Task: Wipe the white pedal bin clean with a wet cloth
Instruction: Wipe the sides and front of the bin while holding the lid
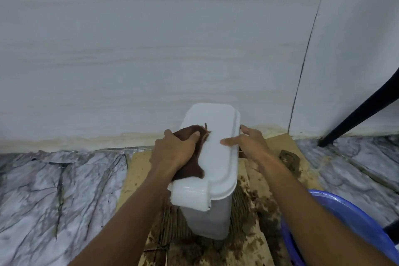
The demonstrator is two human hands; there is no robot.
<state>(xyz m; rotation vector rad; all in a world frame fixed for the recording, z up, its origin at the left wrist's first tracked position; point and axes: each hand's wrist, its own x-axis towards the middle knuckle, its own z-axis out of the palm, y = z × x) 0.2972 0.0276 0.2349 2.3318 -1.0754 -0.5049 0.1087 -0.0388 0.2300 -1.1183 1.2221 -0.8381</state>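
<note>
Head view: white pedal bin [207, 220] upright on cardboard [138, 170], lid [216, 157] long axis toward the wall [151, 49]; left hand [174, 151] clutches brown cloth [191, 174] on lid; right hand [248, 144] clasps lid's right rim; blue basin [345, 207] contents hidden.

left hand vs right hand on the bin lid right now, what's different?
The left hand grips the brown cloth and presses it onto the lid; the right hand has no cloth. The left hand sits on the lid's left side; the right hand straddles its right rim, thumb on top and fingers over the edge. Shared: both are in contact with the lid.
</note>
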